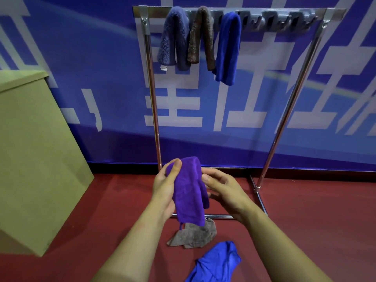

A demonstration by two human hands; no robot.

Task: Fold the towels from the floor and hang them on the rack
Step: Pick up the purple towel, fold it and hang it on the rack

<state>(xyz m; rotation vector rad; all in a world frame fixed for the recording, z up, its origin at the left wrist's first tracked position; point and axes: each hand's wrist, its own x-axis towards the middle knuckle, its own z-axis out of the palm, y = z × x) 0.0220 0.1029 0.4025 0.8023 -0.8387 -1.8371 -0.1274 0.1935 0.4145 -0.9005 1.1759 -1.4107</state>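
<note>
A purple towel (pixel 188 192) hangs folded lengthwise between my hands, low in front of the rack. My left hand (pixel 165 184) pinches its top left edge with thumb and fingers. My right hand (pixel 222 189) touches its right edge with curled fingers. The metal rack (pixel 281 115) stands against the wall; over its top bar hang a slate-blue fluffy towel (pixel 173 37), a brown towel (pixel 202 35) and a bright blue towel (pixel 227 47). On the red floor lie a grey-brown towel (pixel 193 234) and a crumpled blue towel (pixel 217 261).
A tan wooden box (pixel 34 155) stands at the left. Grey hooks (pixel 278 19) line the right half of the rack's top bar. The rack's base bars (pixel 260 198) run along the red floor (pixel 315 220). A blue banner with white characters covers the wall.
</note>
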